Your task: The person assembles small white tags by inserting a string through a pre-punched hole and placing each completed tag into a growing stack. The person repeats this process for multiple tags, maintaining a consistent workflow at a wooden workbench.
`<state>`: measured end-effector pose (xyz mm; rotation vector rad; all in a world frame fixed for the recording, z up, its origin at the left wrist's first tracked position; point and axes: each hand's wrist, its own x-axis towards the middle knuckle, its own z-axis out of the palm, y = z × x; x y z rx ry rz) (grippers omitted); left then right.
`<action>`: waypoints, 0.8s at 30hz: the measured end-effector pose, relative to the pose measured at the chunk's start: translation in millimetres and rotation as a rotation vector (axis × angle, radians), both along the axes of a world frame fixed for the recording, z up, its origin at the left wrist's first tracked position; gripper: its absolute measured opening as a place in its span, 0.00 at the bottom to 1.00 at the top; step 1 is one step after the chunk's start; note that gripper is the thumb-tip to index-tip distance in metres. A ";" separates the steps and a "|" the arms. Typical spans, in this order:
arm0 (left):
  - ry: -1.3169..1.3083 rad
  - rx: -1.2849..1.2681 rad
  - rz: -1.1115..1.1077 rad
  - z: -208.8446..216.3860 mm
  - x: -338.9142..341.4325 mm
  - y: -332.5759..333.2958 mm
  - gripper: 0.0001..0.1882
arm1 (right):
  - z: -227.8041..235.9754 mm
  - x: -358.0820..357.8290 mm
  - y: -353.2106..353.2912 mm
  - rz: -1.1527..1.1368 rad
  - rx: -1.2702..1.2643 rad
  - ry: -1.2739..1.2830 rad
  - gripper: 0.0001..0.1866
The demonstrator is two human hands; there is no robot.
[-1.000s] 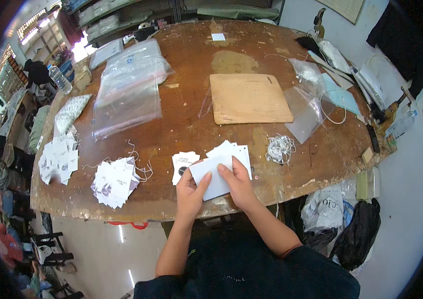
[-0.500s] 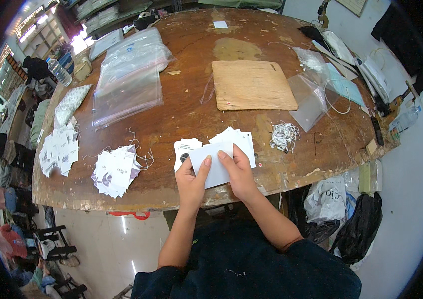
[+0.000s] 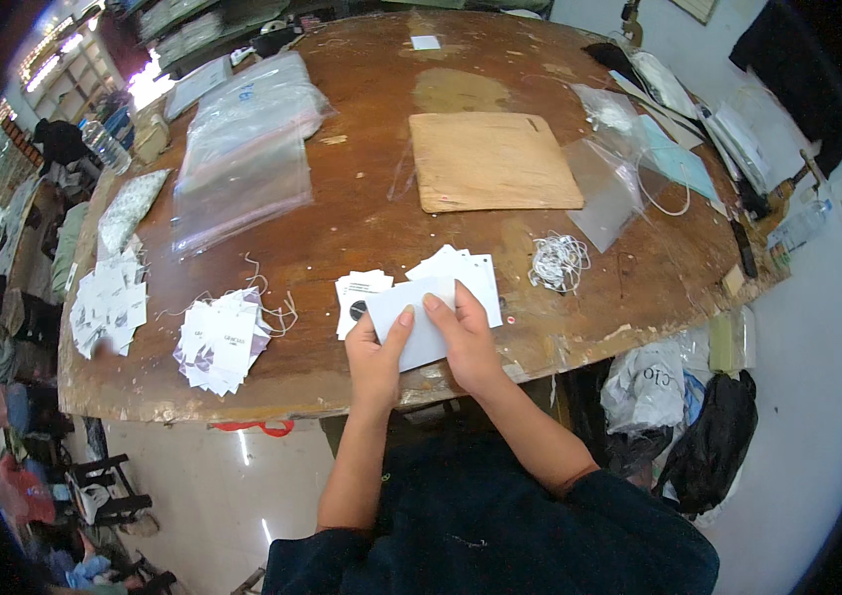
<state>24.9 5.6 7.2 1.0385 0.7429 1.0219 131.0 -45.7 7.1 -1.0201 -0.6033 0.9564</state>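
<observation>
A blank white card (image 3: pixel 419 335), perhaps more than one, is held between both hands over the near edge of the table. My left hand (image 3: pixel 374 354) grips its left side, thumb on top. On its right side, my right hand (image 3: pixel 465 342) closes the same way; the fingers beneath are hidden. Just beyond lie a small stack of white printed cards (image 3: pixel 361 285) and a fanned stack of white cards (image 3: pixel 481 281). Further left is a pile of tags with white strings (image 3: pixel 224 344). A tangle of white string (image 3: pixel 559 263) lies to the right.
On the brown wooden table (image 3: pixel 342 218) lie a thin wooden board (image 3: pixel 495 164), clear plastic bags (image 3: pixel 247 188) and another heap of tags (image 3: pixel 109 309) at far left. A pale blue face mask (image 3: pixel 674 164) and a black cutter-like tool (image 3: pixel 743 248) are at right. Bags (image 3: pixel 709 446) hang below the right edge.
The view has shifted slightly, so the table contents appear a little further left and higher. Both hands keep their hold on the white card, with hardly any movement.
</observation>
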 end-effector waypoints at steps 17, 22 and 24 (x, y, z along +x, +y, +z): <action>0.069 0.041 0.026 -13.8 -20.2 1.4 0.13 | 0.7 160.0 -42.1 -0.580 -0.516 -1.355 0.11; 0.078 0.064 0.007 -10.6 -29.9 4.5 0.14 | 20.1 167.4 -51.5 -0.583 -0.446 -1.202 0.12; 0.020 0.038 0.051 -10.8 -28.1 5.2 0.14 | 25.3 163.2 -54.2 -0.688 -0.314 -1.184 0.12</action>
